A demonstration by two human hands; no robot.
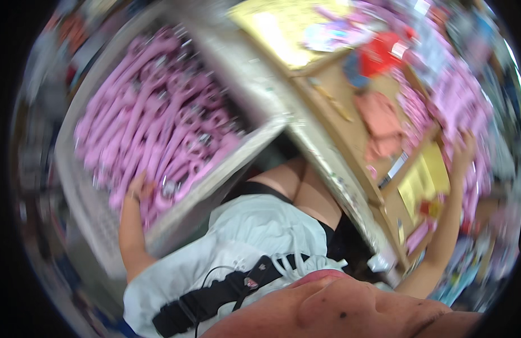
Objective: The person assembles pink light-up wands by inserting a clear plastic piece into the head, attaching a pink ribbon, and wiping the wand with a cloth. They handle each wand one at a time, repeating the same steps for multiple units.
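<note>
My left hand [137, 188] reaches into a pale plastic crate [91, 231] at the left. Its fingers are bent around one of the long pink plastic pieces [131, 121] heaped there. These pieces have rounded loop ends, and shiny metal-looking bits show among them. My right hand [464, 147] is stretched out far to the right, over a pile of similar pink pieces [455, 93]. Motion smears its fingers, so I cannot make out whether it holds anything.
Between my hands stands a worktable with a pale edge [322, 163]. A divided cardboard tray [334, 132] on it holds a folded orange cloth [379, 121], a yellow pencil-like stick [331, 98] and a red item [379, 53]. Yellow paper [272, 28] lies at the back.
</note>
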